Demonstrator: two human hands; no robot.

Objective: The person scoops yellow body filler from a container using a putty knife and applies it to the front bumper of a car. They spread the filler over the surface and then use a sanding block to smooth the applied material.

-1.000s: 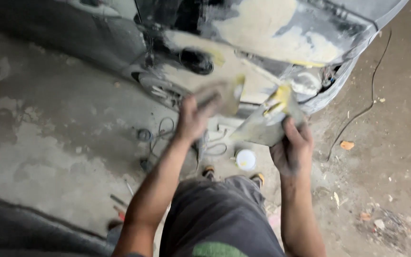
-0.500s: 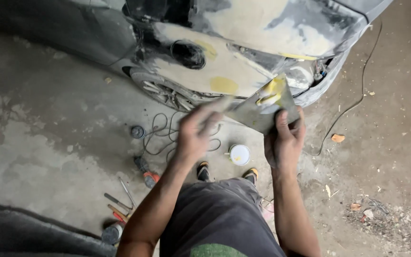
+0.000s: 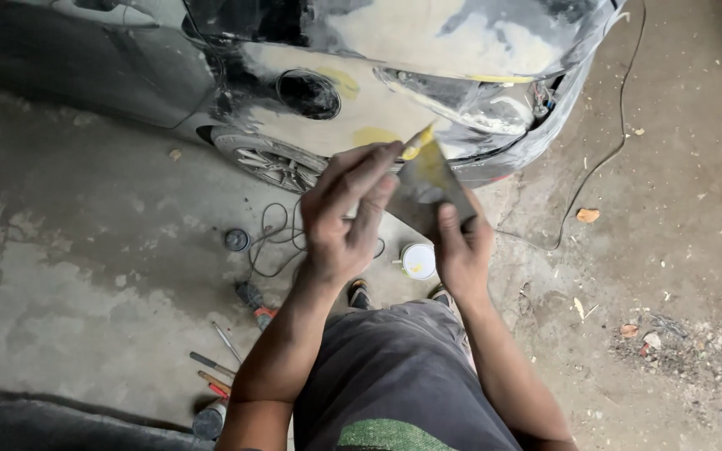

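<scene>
My right hand [image 3: 461, 246] grips a flat grey mixing board [image 3: 426, 190] smeared with yellow filler, tilted up in front of me. My left hand [image 3: 348, 213] pinches a thin spreader blade [image 3: 418, 142] whose yellow-coated tip rests at the board's upper edge. Both hands are held at chest height above my dark trousers. Behind them stands a dark car body [image 3: 211, 83] with large pale and yellow filler patches [image 3: 428, 38] and an open round fuel filler hole [image 3: 307, 92].
A white tin [image 3: 418, 260] sits on the concrete by my feet. A wheel [image 3: 269, 163] shows under the car. A cable [image 3: 273, 242], a round lid [image 3: 236, 240], a power tool [image 3: 252, 299], hand tools [image 3: 215, 367] and a can [image 3: 209, 419] lie at left. Another cable [image 3: 603, 159] runs at right.
The left hand has slid the spreader up along the board to its top edge. The board now stands more upright, and the view has shifted so the car sits higher in view.
</scene>
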